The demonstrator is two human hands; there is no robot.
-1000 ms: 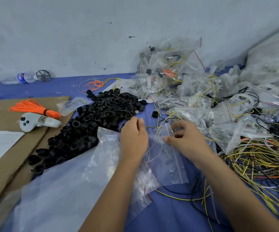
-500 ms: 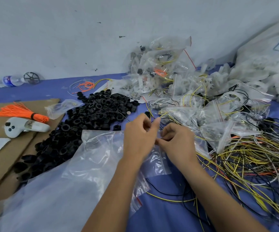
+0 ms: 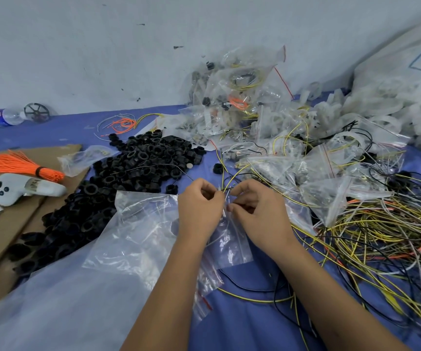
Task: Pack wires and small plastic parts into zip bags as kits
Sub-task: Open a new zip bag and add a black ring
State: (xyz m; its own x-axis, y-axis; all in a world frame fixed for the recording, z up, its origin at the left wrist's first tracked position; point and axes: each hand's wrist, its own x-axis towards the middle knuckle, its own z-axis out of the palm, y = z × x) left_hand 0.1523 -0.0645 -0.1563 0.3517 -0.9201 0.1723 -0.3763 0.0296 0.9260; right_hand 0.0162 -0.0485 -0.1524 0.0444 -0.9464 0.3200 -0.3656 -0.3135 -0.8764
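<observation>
Right of the black rings (image 3: 138, 171), the left hand (image 3: 200, 211) and right hand (image 3: 257, 214) each pinch the mouth of a zip bag (image 3: 229, 247). Loose wires (image 3: 232, 179) crossing that mouth could likely snag and jam the seal.

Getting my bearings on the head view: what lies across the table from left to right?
Orange tie bundle → white controller → black ring pile → left hand → small zip bag → right hand → loose wire tangle.
</observation>
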